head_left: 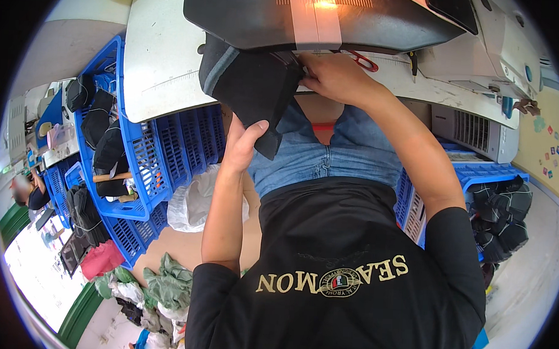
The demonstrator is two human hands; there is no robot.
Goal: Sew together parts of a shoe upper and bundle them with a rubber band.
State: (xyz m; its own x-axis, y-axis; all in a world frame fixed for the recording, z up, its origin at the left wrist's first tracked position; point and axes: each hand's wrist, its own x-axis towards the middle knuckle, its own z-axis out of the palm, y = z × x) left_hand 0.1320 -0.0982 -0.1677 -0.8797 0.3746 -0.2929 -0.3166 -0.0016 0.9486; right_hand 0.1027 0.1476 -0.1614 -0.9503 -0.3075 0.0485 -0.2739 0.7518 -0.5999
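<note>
A black fabric piece (252, 81), stiff-looking and with a grey strip along one side, hangs over the near edge of the white worktable (154, 71). My left hand (245, 139) grips its lower end, thumb on top and the other fingers mostly hidden beneath. At the piece's right edge, my right hand (335, 77) has its fingers closed on the fabric, just under a dark machine cover (248, 19) with a pale tape strip and a glowing light. This cover hides the far end of the fabric. Beside my right hand lies a red-handled tool (365, 62).
Blue plastic crates (147, 164) with black pieces stand left of the table, and another blue crate (495, 173) is at the right. A white plastic bag (192, 199) lies by my left forearm. A slim yellow-and-black tool (414, 65) rests near the white machine body (480, 58). Another person sits far left.
</note>
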